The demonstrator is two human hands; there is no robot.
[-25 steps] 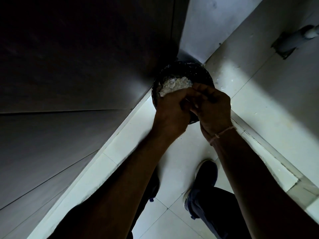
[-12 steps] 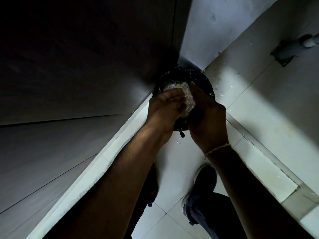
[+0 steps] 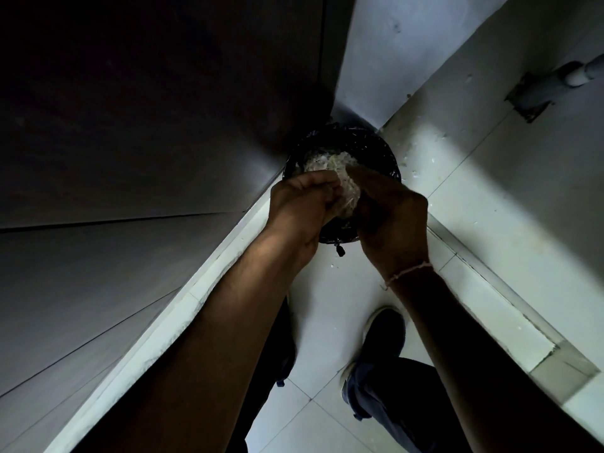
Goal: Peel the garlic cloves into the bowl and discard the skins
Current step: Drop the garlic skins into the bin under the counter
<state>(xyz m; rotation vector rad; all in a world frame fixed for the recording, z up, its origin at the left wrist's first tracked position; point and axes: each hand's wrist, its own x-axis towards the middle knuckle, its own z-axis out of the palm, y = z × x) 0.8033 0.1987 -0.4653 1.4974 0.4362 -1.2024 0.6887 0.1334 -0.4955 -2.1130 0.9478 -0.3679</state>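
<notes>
discard step underway. left hand (image 3: 302,204) and right hand (image 3: 390,217) cupped together, clamped on a wad of garlic skins (image 3: 348,194) directly over the black bin (image 3: 376,148) on the floor; skins already inside. bowl, cloves not visible; peeling apparently done.

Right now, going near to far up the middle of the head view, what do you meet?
Shoe → wrist thread → both hands, left hand and right hand, round a clump of garlic skins → black bin → wall corner.
</notes>
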